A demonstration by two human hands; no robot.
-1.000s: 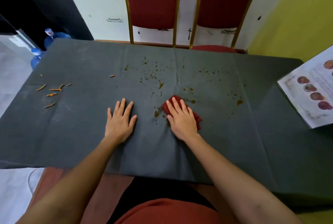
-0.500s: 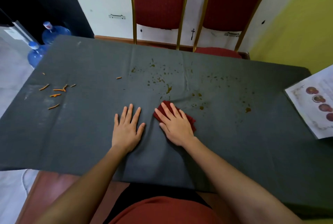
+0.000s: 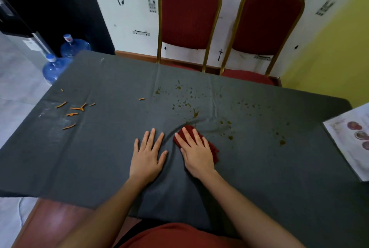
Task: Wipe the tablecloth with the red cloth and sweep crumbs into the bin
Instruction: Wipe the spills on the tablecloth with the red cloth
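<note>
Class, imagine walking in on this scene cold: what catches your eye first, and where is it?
The right hand presses a red cloth flat on the grey tablecloth, mid-table, the left hand flat beside it. Brownish spatters dot the fabric just beyond the hands; orange crumbs lie scattered at the far left.

**Lighting and picture quality**

Your head view. Light: dim, even, indoor; the pale floor (image 3: 14,92) at left is brightest. Distortion: wide-angle bend bows the table (image 3: 60,167) edges. Blur: slight smear on wall marks (image 3: 152,6) and printed sheet (image 3: 353,134).
</note>
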